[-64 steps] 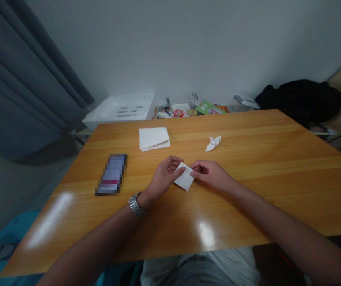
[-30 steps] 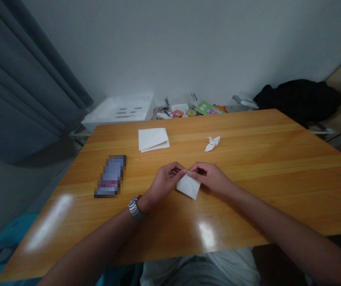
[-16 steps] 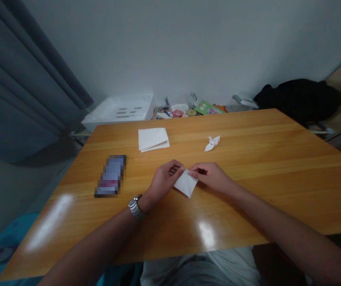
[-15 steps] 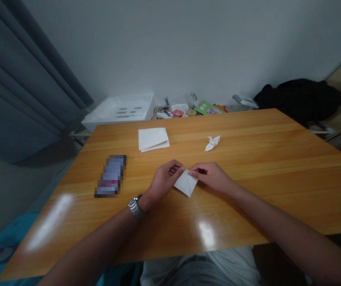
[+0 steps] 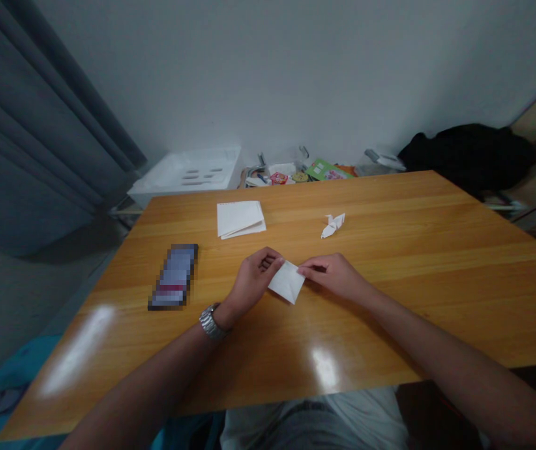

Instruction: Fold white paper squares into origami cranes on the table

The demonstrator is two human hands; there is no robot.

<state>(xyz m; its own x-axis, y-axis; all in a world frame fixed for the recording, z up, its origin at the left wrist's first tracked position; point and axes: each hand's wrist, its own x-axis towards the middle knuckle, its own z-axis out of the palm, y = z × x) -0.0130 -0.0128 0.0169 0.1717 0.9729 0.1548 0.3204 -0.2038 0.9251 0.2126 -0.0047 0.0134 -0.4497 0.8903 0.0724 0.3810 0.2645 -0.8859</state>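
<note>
A small white folded paper square [image 5: 287, 283] is held between my two hands, a little above or on the table; its exact height I cannot tell. My left hand [image 5: 255, 275], with a metal watch on its wrist, pinches the paper's upper left edge with thumb and fingers. At the upper right edge, my right hand [image 5: 331, 274] grips it between thumb and forefinger. Faint creases show on the paper. Beyond my right hand lies a folded paper crane [image 5: 333, 225]. Folded white sheets [image 5: 240, 219] rest beyond my left hand.
A phone with a blurred screen [image 5: 174, 277] lies left on the wooden table [image 5: 413, 250]. Behind the table's far edge are a white plastic tray [image 5: 193, 169], a green booklet [image 5: 328, 170] and small clutter. A black cloth item [image 5: 469, 156] sits at the back right.
The paper square has shifted slightly left and away from me, with my left hand moving along. My right fingers now sit nearer its right corner, farther from my left fingers.
</note>
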